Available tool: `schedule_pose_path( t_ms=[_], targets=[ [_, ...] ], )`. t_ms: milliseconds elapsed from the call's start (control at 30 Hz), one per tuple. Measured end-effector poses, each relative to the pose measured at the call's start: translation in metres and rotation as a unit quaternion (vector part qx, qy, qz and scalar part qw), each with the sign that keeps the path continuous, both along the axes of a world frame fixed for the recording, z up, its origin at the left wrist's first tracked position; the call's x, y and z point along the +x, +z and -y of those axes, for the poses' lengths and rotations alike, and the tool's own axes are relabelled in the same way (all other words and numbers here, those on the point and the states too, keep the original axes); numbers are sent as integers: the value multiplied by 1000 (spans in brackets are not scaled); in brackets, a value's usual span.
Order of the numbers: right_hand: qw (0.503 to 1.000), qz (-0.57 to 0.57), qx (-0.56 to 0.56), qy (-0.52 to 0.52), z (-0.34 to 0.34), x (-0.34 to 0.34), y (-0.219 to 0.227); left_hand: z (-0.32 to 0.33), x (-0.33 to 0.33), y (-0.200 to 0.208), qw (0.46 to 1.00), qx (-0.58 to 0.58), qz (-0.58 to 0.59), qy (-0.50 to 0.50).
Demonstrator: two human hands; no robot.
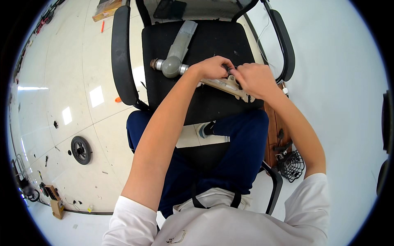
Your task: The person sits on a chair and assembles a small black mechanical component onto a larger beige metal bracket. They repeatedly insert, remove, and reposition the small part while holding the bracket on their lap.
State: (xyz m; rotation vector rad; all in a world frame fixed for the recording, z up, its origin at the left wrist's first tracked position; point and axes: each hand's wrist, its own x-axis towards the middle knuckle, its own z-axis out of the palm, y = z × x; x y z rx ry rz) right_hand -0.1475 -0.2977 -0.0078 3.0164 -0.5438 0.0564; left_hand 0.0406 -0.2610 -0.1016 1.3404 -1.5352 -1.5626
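I sit in front of a black office chair, and on its seat (217, 41) lies the piece of my work: a grey metal frame piece (175, 55). Its broad flat tube points away from me, and near its lower end there is a rounded joint (171, 67) with silver rings at both sides. To the right of this joint a pale metal bar (223, 85) goes slantwise under my hands, and it ends in a notched bracket (245, 96) near the right edge of the seat. How the bar meets the joint I cannot tell, because my left wrist covers this place.

My left hand (213, 68) is above the bar, and its fingers are bent and closed on a small black part (227, 70). My right hand (258, 80) comes from the other side, with the thumb reaching to the same black part. Its fingers are curled, but whether they really grip something I cannot tell.

On the pale tiled floor (111, 135), well apart to my left, lies a small wheel with black tyre (81, 150). To my right, low beside the chair, there is a black wire basket (292, 166).
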Motion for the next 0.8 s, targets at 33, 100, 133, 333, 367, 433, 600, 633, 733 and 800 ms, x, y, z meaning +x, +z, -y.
schedule_pose_path(
  t_ms=[33, 100, 133, 333, 367, 433, 600, 633, 733, 800],
  targets=[
    [999, 26, 22, -29, -4, -3, 15, 0, -1, 1, 1000, 5, 3, 3],
    [994, 53, 53, -86, -11, -15, 24, 0, -3, 4, 1000, 15, 10, 9],
    [990, 55, 59, -114, -15, -24, 28, 2, -4, 5, 1000, 6, 16, 13],
    [969, 78, 168, -163, -52, -53, 19, -22, 11, 20, 965, -159, 125, 164],
    [968, 83, 177, -158, -61, -54, 16, -31, 11, 24, 931, -222, 147, 251],
    [964, 80, 207, -145, -72, -60, 3, -62, 12, 30, 885, -252, 139, 367],
    [932, 188, 241, -195, -52, -57, 0, -149, 11, -21, 860, -265, 248, 358],
    [914, 214, 257, -231, -35, -52, 3, -159, 12, -32, 851, -261, 287, 354],
    [883, 288, 272, -251, 31, -42, -20, -171, 13, -46, 860, -231, 326, 318],
    [899, 190, 297, -260, 69, -32, -43, -171, 9, -50, 874, -217, 318, 296]
  ],
)
